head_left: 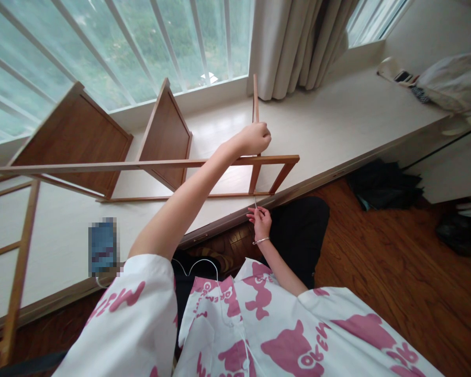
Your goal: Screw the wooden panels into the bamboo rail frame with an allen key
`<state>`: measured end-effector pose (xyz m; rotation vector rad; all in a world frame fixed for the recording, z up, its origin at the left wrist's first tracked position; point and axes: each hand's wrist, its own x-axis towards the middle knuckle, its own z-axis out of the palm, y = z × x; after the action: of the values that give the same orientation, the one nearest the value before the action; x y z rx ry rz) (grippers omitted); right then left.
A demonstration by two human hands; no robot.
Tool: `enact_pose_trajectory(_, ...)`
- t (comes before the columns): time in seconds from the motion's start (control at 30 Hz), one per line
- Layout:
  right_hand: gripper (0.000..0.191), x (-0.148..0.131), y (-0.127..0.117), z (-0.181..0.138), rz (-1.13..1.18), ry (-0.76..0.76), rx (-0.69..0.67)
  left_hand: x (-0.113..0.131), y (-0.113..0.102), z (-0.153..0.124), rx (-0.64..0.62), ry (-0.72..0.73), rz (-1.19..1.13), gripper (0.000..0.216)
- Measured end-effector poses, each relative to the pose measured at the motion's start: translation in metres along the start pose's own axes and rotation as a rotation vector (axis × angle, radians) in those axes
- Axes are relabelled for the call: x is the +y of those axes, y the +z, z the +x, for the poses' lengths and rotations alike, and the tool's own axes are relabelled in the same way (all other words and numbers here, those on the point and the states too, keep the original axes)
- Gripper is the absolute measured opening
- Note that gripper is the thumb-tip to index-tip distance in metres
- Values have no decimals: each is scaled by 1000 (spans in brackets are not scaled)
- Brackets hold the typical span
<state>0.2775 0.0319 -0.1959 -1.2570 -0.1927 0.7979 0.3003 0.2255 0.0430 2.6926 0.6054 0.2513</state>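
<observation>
A wooden shelf frame (172, 164) lies on its side on a pale window ledge, with two brown panels (76, 139) standing across it. My left hand (259, 139) reaches over the upper rail, its fingers wrapped around a thin wooden crosspiece (256, 102) near the frame's right end. Below the lower rail, my right hand (261, 222) pinches a thin, light-coloured metal rod (255, 202) that points up at the underside of the rail. Whether the rod is a hex key or a screw is too small to tell.
On the ledge (317, 131), a phone (104, 246) with a white cable lies at left, beside another wooden ladder-like frame (21, 251). Grey curtains (286, 47) hang by the window. A pale bag (453, 84) rests at far right; dark cloth (384, 183) lies on the wooden floor.
</observation>
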Motion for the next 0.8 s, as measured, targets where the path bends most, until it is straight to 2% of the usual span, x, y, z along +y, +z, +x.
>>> enact_pose_trajectory(0.23, 33, 4, -6, 1, -170, -38, 30, 1, -2, -3, -5, -7, -26, 31)
enact_pose_trajectory(0.4, 34, 2, -4, -1, -160, 29, -8, 2, -2, -4, -5, -9, -39, 31)
enact_pose_trajectory(0.5, 30, -2, -1, 0, -35, 149, -47, 2, -2, -4, -5, -2, -31, 31)
enact_pose_trajectory(0.67, 12, -13, 1, 7, 327, 490, -136, 0, 0, -2, 8, -1, -15, 31)
enact_pose_trajectory(0.8, 12, -22, 1, 9, 554, 671, -211, -2, 1, 0, 3, -13, -25, 30)
